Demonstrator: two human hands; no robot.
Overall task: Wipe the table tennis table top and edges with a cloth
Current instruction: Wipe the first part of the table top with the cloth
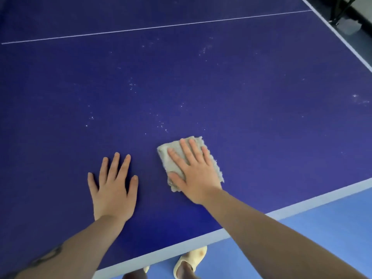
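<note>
Your right hand (pixel 196 174) lay flat on the cloth (pixel 173 158), fingers straight and slightly spread, pressing it onto the table (pixel 201 77); no curl, no pinch. The cloth was a folded, grey, fuzzy-edged pad, near the table's near edge, showing to the left of and beyond the palm. Your left hand (pixel 113 187) rested palm-down on the bare blue top just beside the cloth, not touching it, fingers straight and spread, holding nothing. Pale specks were scattered over the top beyond the cloth. A thin white line (pixel 157 27) ran across the far part; a white border ran along the near and right edges. Below the near edge you stood in pale slippers (pixel 191 260) on a blue floor (pixel 322 228).
</note>
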